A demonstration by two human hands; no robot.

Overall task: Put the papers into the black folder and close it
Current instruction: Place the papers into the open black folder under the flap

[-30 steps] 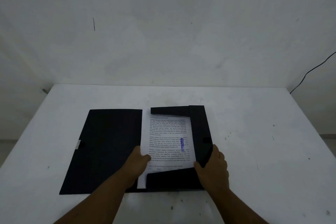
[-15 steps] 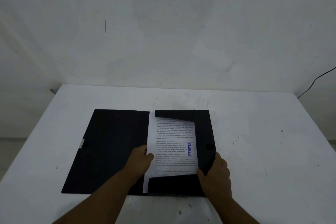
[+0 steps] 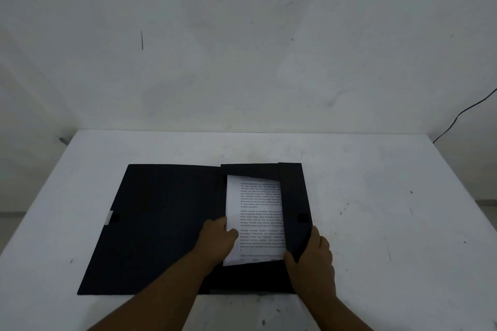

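A black folder [image 3: 161,223] lies spread flat on the white table, its cover to the left. White printed papers [image 3: 255,217] sit in its right half, tucked under the top, bottom and right flaps. My left hand [image 3: 217,242] presses on the papers' left edge with the fingers curled over it. My right hand [image 3: 312,258] grips the lower end of the right flap [image 3: 294,207], thumb under it, fingers on top. The right part of the papers is hidden under that flap.
The white table [image 3: 376,209] reaches a wall at the back. A black cable [image 3: 462,113] hangs at the far right. A small light tab [image 3: 109,217] sits on the cover's left edge.
The papers have slid right, deeper under the right flap; the blue stamp is now covered and the sheet's left edge sits inside the folder. Both hands stayed at the lower edge.
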